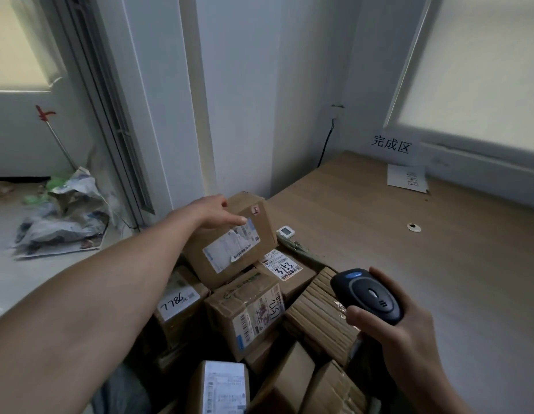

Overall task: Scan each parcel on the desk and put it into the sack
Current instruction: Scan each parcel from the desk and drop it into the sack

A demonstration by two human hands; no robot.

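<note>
Your left hand point(213, 212) reaches out over a heap of cardboard parcels and grips the top box point(232, 249) at its far upper corner, with the thumb laid across the front face just above the shipping label and the other fingers hidden behind the edge. The box is tilted, label toward you, and its lower end rests on the parcels beneath, among them one marked 7786 point(179, 303) and one marked 3133 point(285, 268). Your right hand point(403, 339) holds a black scanner point(368, 295) low and to the right of the box, fingers point(379, 273) wrapped tight around its body. The heap sits just beside the left edge of the wooden counter point(438, 264). A strip of olive fabric point(304, 253) runs between the heap and the counter; whether it is the sack's rim you cannot tell. A small white device point(285, 233) and a sheet of paper point(407, 179) lie on the counter, well apart.
</note>
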